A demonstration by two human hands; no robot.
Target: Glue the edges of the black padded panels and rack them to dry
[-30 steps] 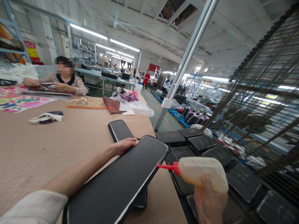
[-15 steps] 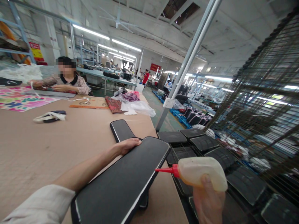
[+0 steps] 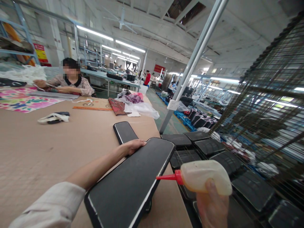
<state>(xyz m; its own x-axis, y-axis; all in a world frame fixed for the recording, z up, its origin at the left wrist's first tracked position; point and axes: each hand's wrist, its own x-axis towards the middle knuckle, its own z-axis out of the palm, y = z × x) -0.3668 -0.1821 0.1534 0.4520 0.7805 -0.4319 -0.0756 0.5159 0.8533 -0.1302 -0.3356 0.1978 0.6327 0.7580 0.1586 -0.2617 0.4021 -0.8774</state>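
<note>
At the tabletop's far left corner, I see a co-worker seated behind a flowered cloth; a cloth bundle lies on this side of it. Further right, the left hand pinches the left rim of a black panel near its far end, the fingers underneath hidden. The panel slants over a second panel, which lies near the tabletop's right edge. At the held panel's right rim sits the red nozzle of a bottle, squarely in the grip of the right hand; whether the tip touches, I can't tell. Beyond the right edge, more panels lie on wire racking.

I'd judge the step is running liquid along that rim, where a pale line shows; the next move calls for a firm left hold and steady nozzle.
</note>
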